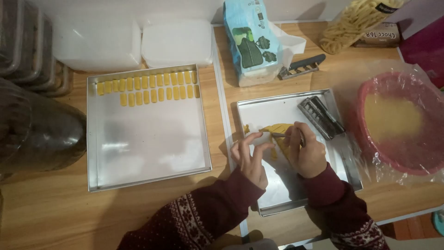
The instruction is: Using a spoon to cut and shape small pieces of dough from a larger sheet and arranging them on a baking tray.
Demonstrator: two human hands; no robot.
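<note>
Hands are working yellow dough [279, 131] on the near tray [286, 199]: left hand [251, 157] steadying it with fingers spread, right hand [306, 150] pinching a thin tool [283, 135] into it. Beyond, a metal cutter [320, 116] is lying idle; farther left, cut pieces [147, 88] are lining the second tray [148, 153].

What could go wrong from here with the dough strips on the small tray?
1. The right hand works a thin tool into the yellow dough close to the left hand; its fingertips might get nicked.
2. The soft strips may tear or lose shape when lifted.
3. The metal cutter lies loose on the small tray by the right hand; a nudge might knock it into the pink bowl.
</note>
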